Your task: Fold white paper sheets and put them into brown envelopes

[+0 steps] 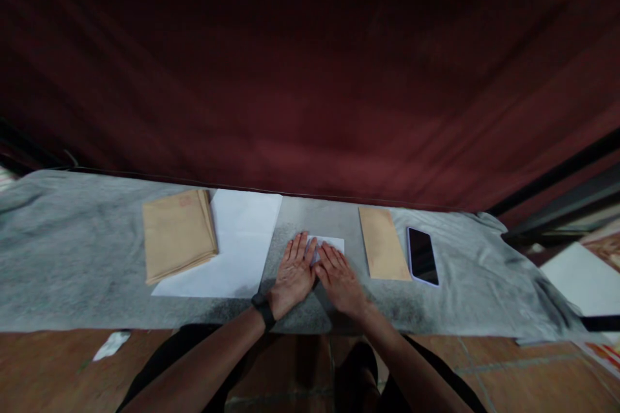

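A small white folded paper [334, 243] lies on the grey cloth, partly hidden under both hands. My left hand [294, 271] rests flat on its left side, fingers stretched forward; a dark watch is on that wrist. Beside it, my right hand [340, 279] lies flat too, its fingertips over the paper's lower part. The two thumbs and index fingers come close together at the middle. Left of my hands are large white sheets [242, 239], with a stack of brown envelopes [179, 235] on their left part. To the right lies a single brown envelope [384, 244].
A phone [423, 257] with a pale purple edge lies right of the single envelope. The grey cloth [72, 251] covers a long narrow surface. Behind it hangs a dark red curtain [310, 110]. A white scrap [112, 344] is on the tiled floor [48, 368].
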Tool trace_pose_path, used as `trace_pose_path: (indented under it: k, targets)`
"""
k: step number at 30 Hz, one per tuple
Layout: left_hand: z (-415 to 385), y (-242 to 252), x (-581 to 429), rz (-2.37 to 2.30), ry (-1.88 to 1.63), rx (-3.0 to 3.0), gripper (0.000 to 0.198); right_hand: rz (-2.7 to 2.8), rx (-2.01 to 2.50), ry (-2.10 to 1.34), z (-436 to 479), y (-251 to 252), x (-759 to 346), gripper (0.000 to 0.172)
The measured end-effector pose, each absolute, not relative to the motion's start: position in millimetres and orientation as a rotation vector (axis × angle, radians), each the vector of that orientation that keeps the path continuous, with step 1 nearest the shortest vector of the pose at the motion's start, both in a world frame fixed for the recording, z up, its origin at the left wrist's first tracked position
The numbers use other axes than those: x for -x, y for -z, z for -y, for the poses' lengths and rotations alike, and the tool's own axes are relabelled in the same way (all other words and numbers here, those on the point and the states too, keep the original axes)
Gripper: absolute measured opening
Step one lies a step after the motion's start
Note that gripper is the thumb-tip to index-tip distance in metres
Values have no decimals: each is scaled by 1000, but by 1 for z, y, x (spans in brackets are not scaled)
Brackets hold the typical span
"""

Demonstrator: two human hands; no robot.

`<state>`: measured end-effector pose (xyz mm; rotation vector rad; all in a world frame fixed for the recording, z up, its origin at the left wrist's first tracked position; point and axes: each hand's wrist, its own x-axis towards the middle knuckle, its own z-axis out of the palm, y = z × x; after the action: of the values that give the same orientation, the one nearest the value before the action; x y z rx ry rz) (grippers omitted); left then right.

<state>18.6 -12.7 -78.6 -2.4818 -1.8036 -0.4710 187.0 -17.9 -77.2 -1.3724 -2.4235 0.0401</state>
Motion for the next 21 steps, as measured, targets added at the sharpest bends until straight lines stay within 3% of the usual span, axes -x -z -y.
trace_pose_path:
  k: [14,21]
  targets:
    - [11,76,-8,1912,471,2342,62,2462,1638,-83,7,75,-206,57]
    - [15,71,-17,1592,524,2606,53,2456,1678,-139,7,66,-201,55]
